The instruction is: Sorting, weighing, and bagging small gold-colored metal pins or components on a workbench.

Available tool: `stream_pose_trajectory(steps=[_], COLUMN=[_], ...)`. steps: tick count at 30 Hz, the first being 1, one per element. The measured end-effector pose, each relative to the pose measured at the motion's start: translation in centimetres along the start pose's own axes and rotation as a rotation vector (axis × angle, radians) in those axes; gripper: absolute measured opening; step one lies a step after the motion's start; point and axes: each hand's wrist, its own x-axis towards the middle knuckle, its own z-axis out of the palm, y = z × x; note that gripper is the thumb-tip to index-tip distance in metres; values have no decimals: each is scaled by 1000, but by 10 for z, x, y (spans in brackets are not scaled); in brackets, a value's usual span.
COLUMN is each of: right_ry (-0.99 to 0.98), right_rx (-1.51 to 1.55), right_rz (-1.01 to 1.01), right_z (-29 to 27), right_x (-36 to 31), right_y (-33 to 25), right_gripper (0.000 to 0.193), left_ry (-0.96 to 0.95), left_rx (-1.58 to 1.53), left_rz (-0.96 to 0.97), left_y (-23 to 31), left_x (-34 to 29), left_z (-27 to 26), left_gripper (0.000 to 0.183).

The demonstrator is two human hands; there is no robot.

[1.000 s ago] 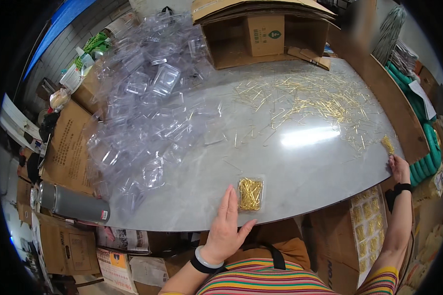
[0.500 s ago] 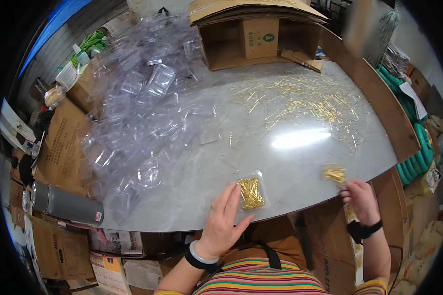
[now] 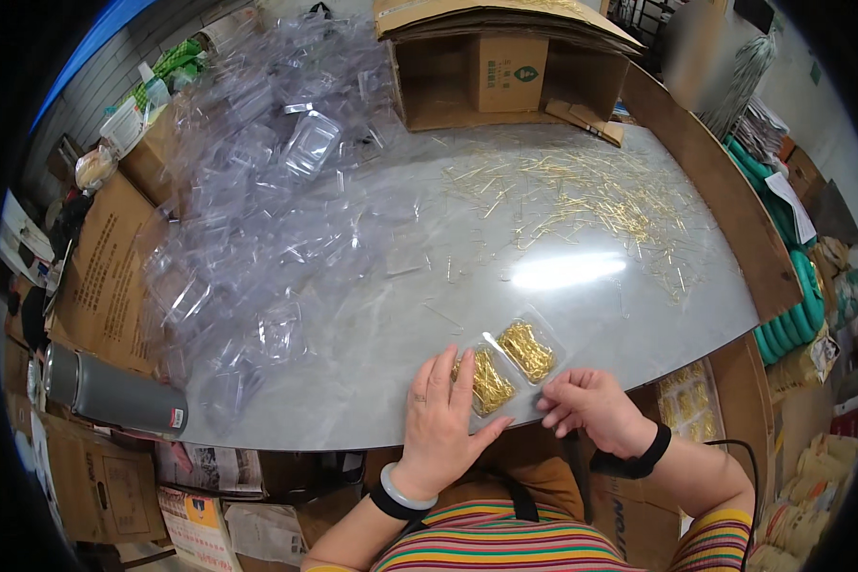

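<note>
I find two clear compartments (image 3: 506, 359) filled; gold pins (image 3: 629, 212) lie unpacked beyond them. Left hand (image 3: 439, 419) spread alongside; right hand (image 3: 596, 408) curled, grip unclear.

Bright glare streak (image 3: 569, 271) on grey tabletop (image 3: 353, 400), fisheye-curved edges, black corners.

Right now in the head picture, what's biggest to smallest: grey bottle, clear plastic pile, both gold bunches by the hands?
Clear plastic pile
Grey bottle
Left gold bunch, right gold bunch: too alike to rank
</note>
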Motion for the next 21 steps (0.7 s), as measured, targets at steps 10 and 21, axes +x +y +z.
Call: stream_pose_trajectory(steps=[10,21], right_ry=[9,272], right_rx=[-536,-1760], right_rz=[-237,-1173], right_z=[-31,-45], right_x=[-5,165], right_y=[-49,-113], right_gripper=[17,47], left_ry=[-79,-246], left_rx=[-19,115], left_rz=[81,246], left_y=[-6,10], left_x=[4,18], left_z=[-13,7], left_gripper=[88,58])
